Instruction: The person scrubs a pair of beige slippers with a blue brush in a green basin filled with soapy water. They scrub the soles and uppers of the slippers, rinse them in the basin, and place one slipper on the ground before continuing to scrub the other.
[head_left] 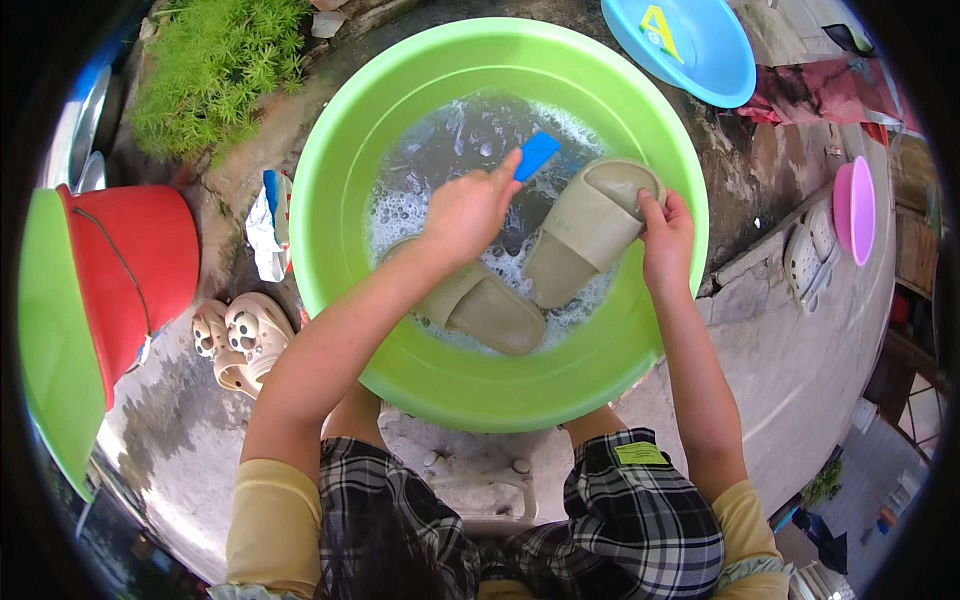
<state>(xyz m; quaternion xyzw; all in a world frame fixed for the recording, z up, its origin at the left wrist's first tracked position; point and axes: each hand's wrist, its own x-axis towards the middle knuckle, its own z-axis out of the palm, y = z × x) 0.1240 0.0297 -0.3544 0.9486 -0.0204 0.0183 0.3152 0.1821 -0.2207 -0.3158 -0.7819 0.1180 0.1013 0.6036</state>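
A large green basin stands in front of me with sudsy grey water inside. My left hand is closed around a flat blue brush; its bristles are out of sight. On the right, my right hand pinches the rim of an olive-beige slide sandal, which is tilted above the suds with its toe end pointing toward me. The matching slide sandal lies in the basin under my left forearm, which covers part of it.
At the left are a red bucket, a green tub, beige clogs and a white packet. A blue basin stands far right. Pale clogs and a pink basin are at right. Leafy plants grow far left.
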